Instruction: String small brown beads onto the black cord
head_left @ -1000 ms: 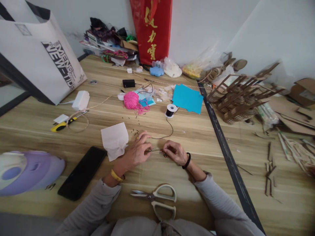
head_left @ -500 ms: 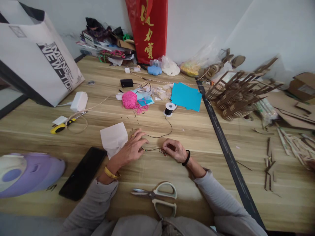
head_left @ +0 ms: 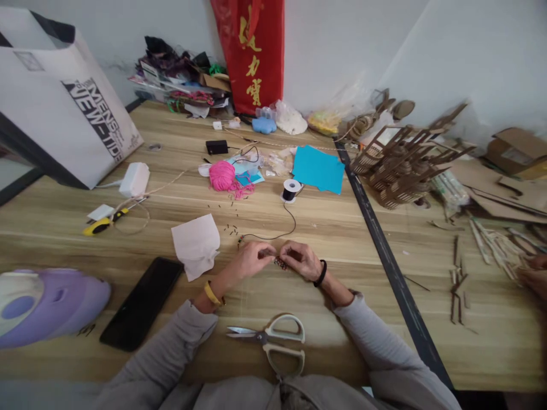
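Observation:
My left hand (head_left: 255,258) is pinched, fingertips almost touching those of my right hand (head_left: 301,261); what lies between the left fingers is too small to see. A small dark beaded piece (head_left: 281,263) hangs under the pinched fingers of my right hand. Black cord (head_left: 273,237) runs from a white-flanged spool (head_left: 289,191) and curves to behind my left hand, where a few small coloured beads (head_left: 240,239) show on it. Scissors (head_left: 262,337) with pale handles lie apart on the table nearer my body.
Around the hands lie a white paper (head_left: 195,245), a black phone (head_left: 141,303), tiny dark bits (head_left: 231,229), pink yarn (head_left: 222,175) and blue sheets (head_left: 318,168). A yellow cutter (head_left: 99,226) lies left. Brown wooden models (head_left: 401,165) stand right; another person's hand (head_left: 536,276) is at the edge.
My left hand has moved right to my right hand, and its fingers have drawn together from a looser spread. The stretch of cord between the hands is no longer visible. The view has shifted slightly.

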{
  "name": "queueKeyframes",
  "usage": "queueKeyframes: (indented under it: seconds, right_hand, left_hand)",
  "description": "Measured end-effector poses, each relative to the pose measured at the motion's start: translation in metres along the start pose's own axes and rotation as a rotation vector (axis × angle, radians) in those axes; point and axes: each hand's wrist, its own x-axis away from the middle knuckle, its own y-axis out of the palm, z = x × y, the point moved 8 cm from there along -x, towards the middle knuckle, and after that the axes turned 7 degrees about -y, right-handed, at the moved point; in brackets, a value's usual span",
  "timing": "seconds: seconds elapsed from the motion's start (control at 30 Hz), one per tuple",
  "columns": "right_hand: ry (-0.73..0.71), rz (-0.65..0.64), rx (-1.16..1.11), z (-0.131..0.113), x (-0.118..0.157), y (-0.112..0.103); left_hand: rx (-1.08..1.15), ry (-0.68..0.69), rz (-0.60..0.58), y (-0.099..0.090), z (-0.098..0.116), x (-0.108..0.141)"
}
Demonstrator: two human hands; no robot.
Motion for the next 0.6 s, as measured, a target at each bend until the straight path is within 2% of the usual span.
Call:
queueKeyframes:
  seconds: [0.37,0.6]
  right_hand:
    - [0.017,0.024,-0.057,-0.001,0.000,0.003]
    - [-0.066,0.102,0.101,-0.013,0.002,-0.005]
  left_hand:
    - [0.108,0.033,0.036,0.007,-0.004,-0.003]
    - [0.121,0.076,0.056,0.007,-0.010,-0.003]
